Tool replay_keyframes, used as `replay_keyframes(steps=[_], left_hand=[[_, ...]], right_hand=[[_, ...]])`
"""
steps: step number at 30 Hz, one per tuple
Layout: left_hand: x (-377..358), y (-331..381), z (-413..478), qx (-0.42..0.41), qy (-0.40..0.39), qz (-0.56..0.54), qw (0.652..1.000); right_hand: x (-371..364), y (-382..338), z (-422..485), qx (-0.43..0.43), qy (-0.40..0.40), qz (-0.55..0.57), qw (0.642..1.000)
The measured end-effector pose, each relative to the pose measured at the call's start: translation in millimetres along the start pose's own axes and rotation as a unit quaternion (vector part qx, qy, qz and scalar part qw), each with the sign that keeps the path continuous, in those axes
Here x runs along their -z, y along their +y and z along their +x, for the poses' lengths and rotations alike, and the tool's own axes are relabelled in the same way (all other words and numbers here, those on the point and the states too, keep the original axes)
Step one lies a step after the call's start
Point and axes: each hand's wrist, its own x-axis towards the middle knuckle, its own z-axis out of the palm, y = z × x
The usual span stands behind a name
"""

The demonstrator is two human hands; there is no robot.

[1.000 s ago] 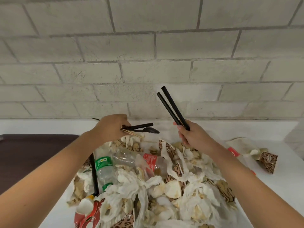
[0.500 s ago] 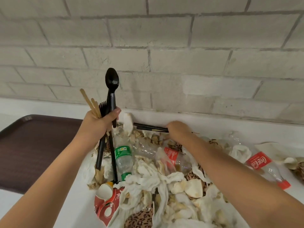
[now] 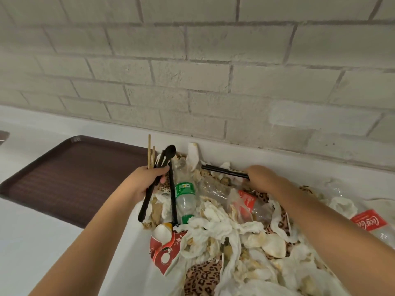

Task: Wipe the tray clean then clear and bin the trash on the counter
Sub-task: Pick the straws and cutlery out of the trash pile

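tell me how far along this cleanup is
Done: the tray shows no litter; whether it was wiped is unclear. In hand: the left hand grips a bundle of black cutlery and wooden sticks, the right hand grips black sticks. Left: crumpled tissues, a green-label bottle and paper cups lie heaped on the counter; no bin is in view.

The dark brown tray (image 3: 70, 180) lies flat on the white tabletop (image 3: 42, 242), left of the trash pile (image 3: 245, 242): crumpled napkins (image 3: 213, 229), plastic bottles (image 3: 184, 197), paper cups (image 3: 164, 251), black cutlery (image 3: 171, 151), chopsticks (image 3: 224, 170).
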Motion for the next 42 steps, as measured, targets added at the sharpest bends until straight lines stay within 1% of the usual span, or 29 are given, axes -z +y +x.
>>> replay_keyframes(steps=[2, 3, 5, 6, 8, 11, 15, 17, 19, 21, 22, 25, 29, 33, 35, 37, 38, 40, 42], left_hand=[[-6, -8, 1, 0.003, 0.023, 0.022, 0.999], [-11, -12, 2, -0.004, 0.053, 0.059, 0.997], [-21, -19, 5, -0.024, 0.104, 0.170, 0.980], [-26, -22, 6, -0.034, 0.113, 0.215, 0.970], [-34, -25, 8, -0.039, 0.121, 0.248, 0.960], [-37, -27, 9, -0.043, 0.135, 0.216, 0.966], [-34, -27, 5, -0.082, 0.127, 0.128, 0.980], [-32, -25, 0, -0.074, 0.110, 0.087, 0.987], [-28, -23, -4, -0.064, 0.075, 0.030, 0.995], [-24, -20, -9, -0.054, 0.052, -0.037, 0.996], [-22, -18, -12, -0.049, 0.049, -0.052, 0.996], [-19, -14, -21, -0.038, 0.042, -0.059, 0.997], [-16, -15, -35, -0.046, 0.028, -0.078, 0.996], [-17, -13, -48, -0.038, -0.014, -0.123, 0.992], [-19, -13, -52, -0.032, -0.016, -0.129, 0.991], [-23, -15, -52, -0.030, 0.019, -0.100, 0.994], [-27, -17, -50, -0.033, 0.049, -0.065, 0.996], [-38, -21, -44, -0.041, 0.111, 0.035, 0.992], [-47, -27, -34, -0.040, 0.145, 0.131, 0.980]], right_hand=[[-2, 0, -4, -0.009, 0.004, -0.001, 1.000], [-2, 0, -5, -0.019, 0.009, 0.004, 1.000], [-2, -2, -8, -0.040, 0.015, 0.018, 0.999], [-2, -3, -9, -0.046, 0.012, 0.025, 0.999], [0, -5, -11, -0.048, 0.004, 0.038, 0.998], [1, -5, -15, -0.045, 0.000, 0.047, 0.998], [-2, -1, -20, -0.030, 0.007, 0.050, 0.998], [-5, -1, -22, -0.025, 0.015, 0.060, 0.998], [-7, -2, -24, -0.028, 0.020, 0.064, 0.997], [-9, -3, -26, -0.030, 0.021, 0.053, 0.998], [-10, -4, -27, -0.031, 0.021, 0.044, 0.998], [-10, -6, -31, -0.033, 0.017, 0.018, 0.999], [-7, -3, -37, -0.045, -0.006, 0.005, 0.999], [7, 5, -49, -0.026, -0.017, 0.027, 0.999], [16, 8, -55, -0.033, -0.018, 0.051, 0.998], [25, 10, -61, -0.037, -0.018, 0.078, 0.996], [30, 11, -64, -0.036, -0.020, 0.090, 0.995], [39, 14, -72, -0.038, -0.021, 0.108, 0.993], [48, 17, -81, -0.037, -0.009, 0.117, 0.992]])
